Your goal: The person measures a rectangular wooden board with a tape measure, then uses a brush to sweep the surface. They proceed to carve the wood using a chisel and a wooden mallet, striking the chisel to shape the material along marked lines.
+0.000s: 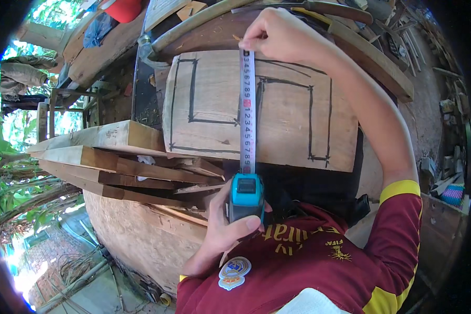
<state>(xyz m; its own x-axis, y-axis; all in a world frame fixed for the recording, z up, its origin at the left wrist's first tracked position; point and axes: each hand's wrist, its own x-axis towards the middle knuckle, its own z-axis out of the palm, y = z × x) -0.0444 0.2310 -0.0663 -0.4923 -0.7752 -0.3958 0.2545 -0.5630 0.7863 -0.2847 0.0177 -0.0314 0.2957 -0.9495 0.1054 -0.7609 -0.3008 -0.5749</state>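
The left hand (227, 225) has its fingers wrapped around the blue tape measure case (246, 196) at the near edge of the wooden board (288, 120). The right hand (277, 34) pinches the tape blade (247, 104) end at the board's far edge. The blade lies straight across the board, between black marker rectangles (193, 91), beside stacked planks (120, 167).

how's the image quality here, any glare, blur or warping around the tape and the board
Head view: the tape measure and the marked wooden board are sharp and evenly lit in shade; both hands, left and right, look crisp, without motion blur; the left edge is blown out by sunlight; the fisheye bends the stacked planks and blackens the corners.
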